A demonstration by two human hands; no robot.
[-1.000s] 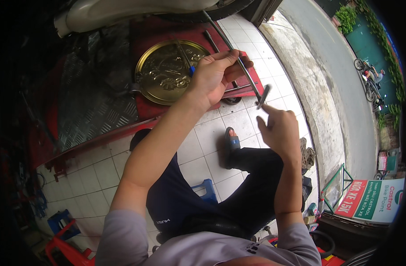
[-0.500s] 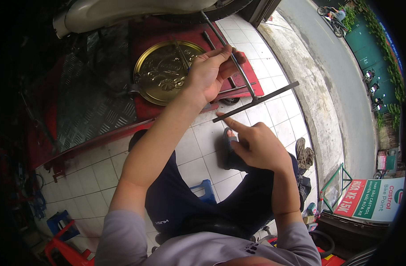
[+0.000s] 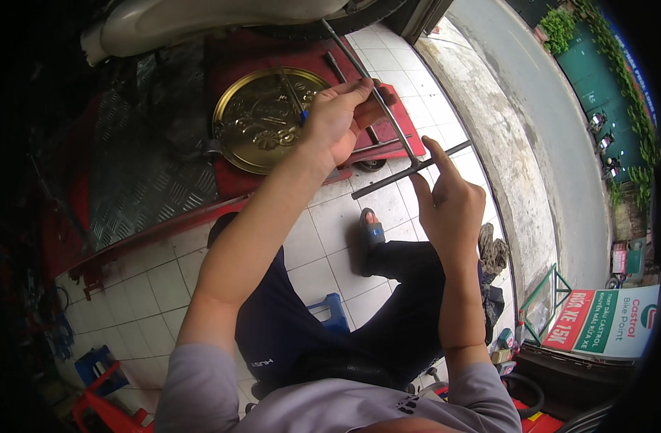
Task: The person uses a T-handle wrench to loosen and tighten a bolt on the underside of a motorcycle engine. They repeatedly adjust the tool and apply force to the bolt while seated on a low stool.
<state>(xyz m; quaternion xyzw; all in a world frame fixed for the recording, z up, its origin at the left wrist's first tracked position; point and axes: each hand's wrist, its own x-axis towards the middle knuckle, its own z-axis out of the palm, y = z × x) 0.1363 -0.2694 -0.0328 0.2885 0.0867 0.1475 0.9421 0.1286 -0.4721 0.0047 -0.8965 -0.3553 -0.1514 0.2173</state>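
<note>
A long steel T-handle wrench slants from the motorcycle's wheel area down to its crossbar above the tiles. My left hand holds the shaft between thumb and fingertips, palm up. At the crossbar is my right hand, index finger stretched over the bar and thumb just below it, the two apart; its other fingers are curled. The wrench's far tip sits by the tyre, and what it meets there cannot be made out. Beside my left wrist lies a round gold tray with a thin blue-marked tool across it.
A second T-handle tool lies on the red lift platform, under the motorcycle's pale body part. Checkered metal plate covers the platform's left. A blue stool stands between my legs. The street runs along the right.
My right hand has moved up and right, from the crossbar's near left end to near its middle. The crossbar has turned slightly. My left hand stays on the shaft.
</note>
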